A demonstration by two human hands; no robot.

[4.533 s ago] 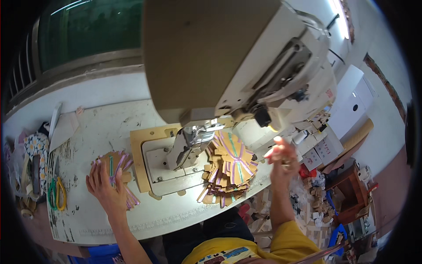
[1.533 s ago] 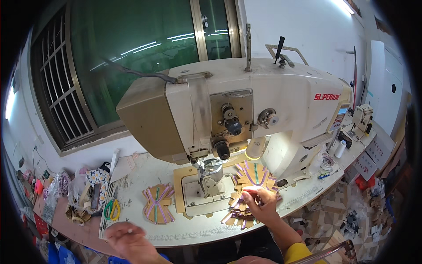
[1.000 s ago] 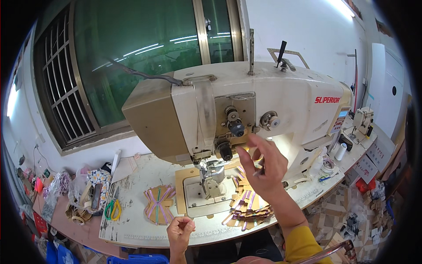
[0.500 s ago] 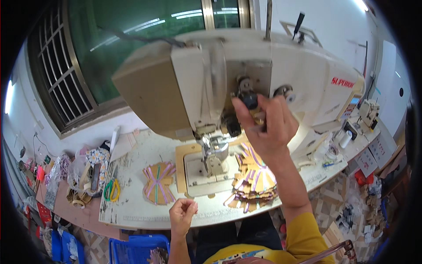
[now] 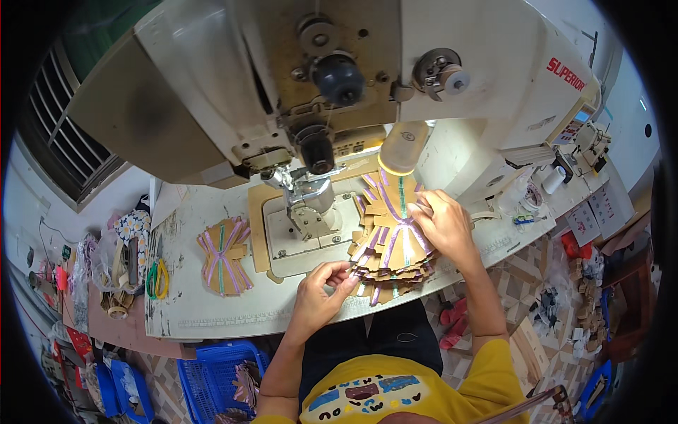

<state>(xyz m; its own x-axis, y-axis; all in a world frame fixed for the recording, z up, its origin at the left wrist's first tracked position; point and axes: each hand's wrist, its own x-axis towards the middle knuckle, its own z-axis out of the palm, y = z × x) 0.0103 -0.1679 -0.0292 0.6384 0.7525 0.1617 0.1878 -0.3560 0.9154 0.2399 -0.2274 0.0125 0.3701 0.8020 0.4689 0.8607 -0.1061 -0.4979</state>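
Workshop with a large sewing machine (image 5: 487, 67)

Bright glow below lamp (image 5: 404, 150) (black, bowed edges)

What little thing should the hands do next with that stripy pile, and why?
Maybe the right hand should gently lift the edge of the top piece. It's right at that piece's right side, and the left hand is by the pile's lower left, probably handy for steadying. The layers look uneven, so slowly seems best.
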